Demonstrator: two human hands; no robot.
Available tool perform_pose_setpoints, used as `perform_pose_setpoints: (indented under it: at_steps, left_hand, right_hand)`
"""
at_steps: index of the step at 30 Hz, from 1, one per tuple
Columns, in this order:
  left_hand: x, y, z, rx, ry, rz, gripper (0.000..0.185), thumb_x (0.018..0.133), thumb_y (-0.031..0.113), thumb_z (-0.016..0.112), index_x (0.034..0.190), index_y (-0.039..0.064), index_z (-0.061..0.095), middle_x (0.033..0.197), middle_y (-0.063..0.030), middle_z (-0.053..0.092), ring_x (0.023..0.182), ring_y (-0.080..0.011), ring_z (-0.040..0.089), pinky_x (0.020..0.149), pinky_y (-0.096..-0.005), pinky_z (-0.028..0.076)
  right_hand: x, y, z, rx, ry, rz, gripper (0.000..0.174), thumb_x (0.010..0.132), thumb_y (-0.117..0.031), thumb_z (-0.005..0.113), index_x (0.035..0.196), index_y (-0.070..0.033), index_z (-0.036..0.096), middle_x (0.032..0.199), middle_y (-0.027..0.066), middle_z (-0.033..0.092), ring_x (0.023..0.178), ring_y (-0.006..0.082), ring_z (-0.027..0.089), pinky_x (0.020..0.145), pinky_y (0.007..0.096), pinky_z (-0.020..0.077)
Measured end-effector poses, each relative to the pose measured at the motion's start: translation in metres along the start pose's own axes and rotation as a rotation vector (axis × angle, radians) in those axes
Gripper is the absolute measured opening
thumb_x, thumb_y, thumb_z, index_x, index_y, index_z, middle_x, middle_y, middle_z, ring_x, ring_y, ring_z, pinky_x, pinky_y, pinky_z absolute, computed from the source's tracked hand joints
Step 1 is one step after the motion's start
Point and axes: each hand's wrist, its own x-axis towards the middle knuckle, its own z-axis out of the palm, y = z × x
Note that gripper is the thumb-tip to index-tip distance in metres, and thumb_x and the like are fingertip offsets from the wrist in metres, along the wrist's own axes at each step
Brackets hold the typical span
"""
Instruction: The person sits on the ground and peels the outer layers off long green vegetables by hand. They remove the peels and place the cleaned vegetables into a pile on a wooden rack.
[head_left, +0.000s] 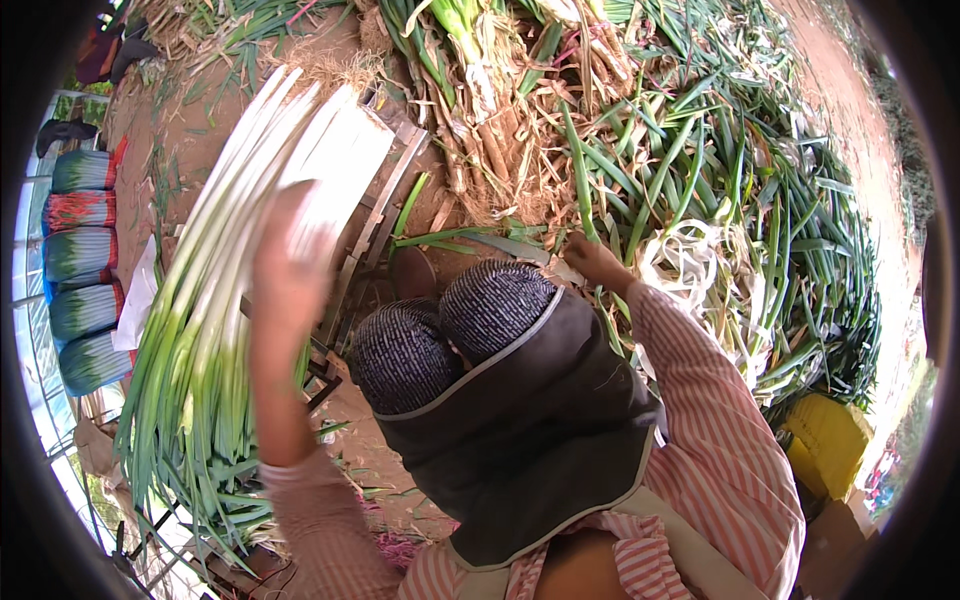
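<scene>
My left hand (289, 232), blurred by motion, is over the white shanks of a row of cleaned long green onions (225, 217). Whether its fingers grip or touch any of them is unclear. The onions lie side by side, roots at the far end and green leaves hanging towards me, beside a pale board (341, 165). My right hand (592, 259) is by my knee at the edge of a heap of green leaves (705, 150). Its fingers look curled, and a long green leaf (577, 169) runs up from it; the blur hides whether it is held.
Uncleaned onions (487, 127) with dry skins and roots lie on the soil ahead. A slatted wooden frame (386, 199) supports the board. White strapping (682, 262) lies on the leaf heap. Several bagged onion bundles (86, 255) are stacked far left. A yellow object (825, 442) is at right.
</scene>
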Motion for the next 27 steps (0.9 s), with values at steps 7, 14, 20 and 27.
perform_pose_setpoints:
  at_steps: [7, 14, 20, 27]
  left_hand:
    - [0.015, 0.113, 0.105, -0.24, -0.29, 0.387, 0.045, 0.086, 0.025, 0.062, 0.126, 0.009, 0.053, 0.11, -0.0129, 0.057, 0.098, -0.0274, 0.057, 0.095, -0.0389, 0.042]
    - [0.029, 0.09, 0.116, -0.283, -0.358, 0.2, 0.047, 0.09, 0.029, 0.057, 0.131, 0.009, 0.049, 0.114, -0.0144, 0.059, 0.109, -0.0305, 0.055, 0.105, -0.0562, 0.027]
    - [0.036, 0.08, 0.109, -0.386, -0.313, 0.112, 0.045, 0.091, 0.028, 0.055, 0.13, 0.008, 0.049, 0.119, -0.0138, 0.056, 0.111, -0.0309, 0.052, 0.106, -0.0561, 0.025]
    - [0.043, 0.079, 0.11, -0.438, -0.254, 0.1, 0.043, 0.09, 0.026, 0.056, 0.128, 0.007, 0.05, 0.116, -0.0137, 0.056, 0.108, -0.0314, 0.053, 0.104, -0.0542, 0.028]
  right_hand:
    - [0.136, -0.086, -0.003, 0.157, 0.067, -0.097, 0.045, 0.085, -0.037, 0.056, 0.111, -0.002, 0.063, 0.104, 0.0194, 0.066, 0.098, 0.03, 0.063, 0.086, 0.0372, 0.0478]
    - [0.27, -0.069, 0.003, 0.205, 0.292, -0.021, 0.065, 0.081, -0.047, 0.058, 0.126, 0.0, 0.052, 0.12, 0.0227, 0.059, 0.111, 0.0359, 0.057, 0.095, 0.039, 0.0444]
    - [0.325, -0.103, 0.003, 0.37, 0.403, -0.067, 0.044, 0.081, -0.031, 0.069, 0.11, -0.001, 0.057, 0.1, 0.0143, 0.065, 0.093, 0.0278, 0.062, 0.078, 0.0363, 0.0488]
    - [0.307, -0.136, -0.023, 0.476, 0.196, 0.029, 0.043, 0.079, -0.03, 0.073, 0.108, -0.002, 0.057, 0.094, 0.0077, 0.063, 0.085, 0.0167, 0.058, 0.074, 0.0274, 0.0499]
